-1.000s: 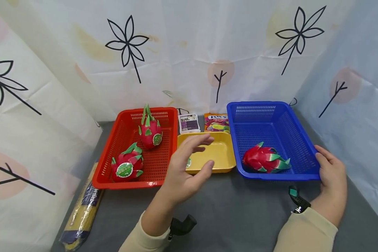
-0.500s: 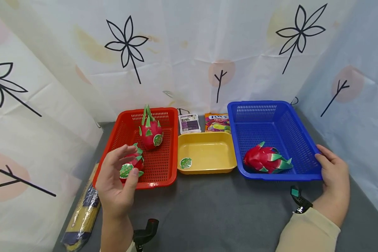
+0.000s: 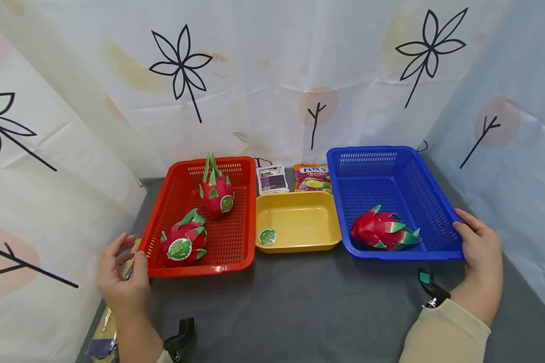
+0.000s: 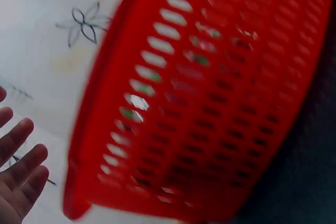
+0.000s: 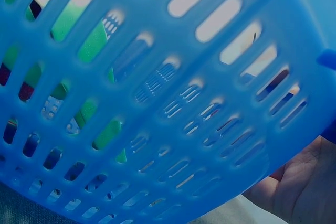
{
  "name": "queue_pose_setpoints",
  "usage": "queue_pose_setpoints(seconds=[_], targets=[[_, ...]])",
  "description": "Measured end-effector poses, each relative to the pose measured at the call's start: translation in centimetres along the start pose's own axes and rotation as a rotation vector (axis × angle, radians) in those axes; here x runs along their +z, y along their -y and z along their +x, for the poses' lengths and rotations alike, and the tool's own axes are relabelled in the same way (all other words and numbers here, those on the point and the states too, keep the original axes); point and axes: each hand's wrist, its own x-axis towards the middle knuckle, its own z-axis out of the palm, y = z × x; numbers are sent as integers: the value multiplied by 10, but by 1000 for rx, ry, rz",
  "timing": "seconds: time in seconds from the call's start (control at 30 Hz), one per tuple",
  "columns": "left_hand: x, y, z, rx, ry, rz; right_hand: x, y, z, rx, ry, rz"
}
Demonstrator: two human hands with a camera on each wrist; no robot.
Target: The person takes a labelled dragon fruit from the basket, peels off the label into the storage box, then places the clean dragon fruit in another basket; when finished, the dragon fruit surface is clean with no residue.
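Note:
My left hand (image 3: 124, 282) is beside the front left corner of the red basket (image 3: 218, 270), fingers loosely bent and holding nothing. In the left wrist view the fingers (image 4: 21, 140) are apart from its slotted wall. Two dragon fruits lie in this basket, one (image 3: 216, 194) farther back and one (image 3: 184, 242) near the front left. My right hand (image 3: 481, 259) grips the blue basket (image 3: 438, 199) at its front right corner, thumb and forefinger at the rim; the other fingers are mostly hidden. One dragon fruit (image 3: 383, 229) lies on its side in the blue basket.
Between the baskets stands a yellow tray (image 3: 300, 217) with a green sticker. Behind it are a white labelled pack (image 3: 272, 179) and a candy bag (image 3: 313, 177). A pasta packet (image 3: 102, 338) lies at the left, partly behind my left arm. Patterned curtains (image 3: 272, 75) enclose the table.
My left hand has swung left from over the yellow tray, across the red basket, to that basket's left side. My right hand stays at the blue basket's corner.

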Motion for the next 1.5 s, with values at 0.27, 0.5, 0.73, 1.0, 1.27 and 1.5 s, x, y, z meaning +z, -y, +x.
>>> queue_pose_setpoints(seconds=[0.27, 0.5, 0.73, 1.0, 1.27, 1.5], targets=[[-14, 83, -10, -40, -20, 208, -2, -1, 2, 14, 9, -29], [-23, 103, -14, -136, 103, 259, -2, 0, 3, 24, 16, -52], [-21, 106, -16, -213, 115, 260, 0, 4, 2, -11, 3, -187], [-17, 109, -16, -214, 70, 196, -1, 16, -6, -71, -56, -427], [-15, 108, -15, -239, 62, 176, 11, 47, -35, -184, -173, -360], [-15, 106, -15, -241, 48, 165, 40, 64, -59, -466, -97, -337]])
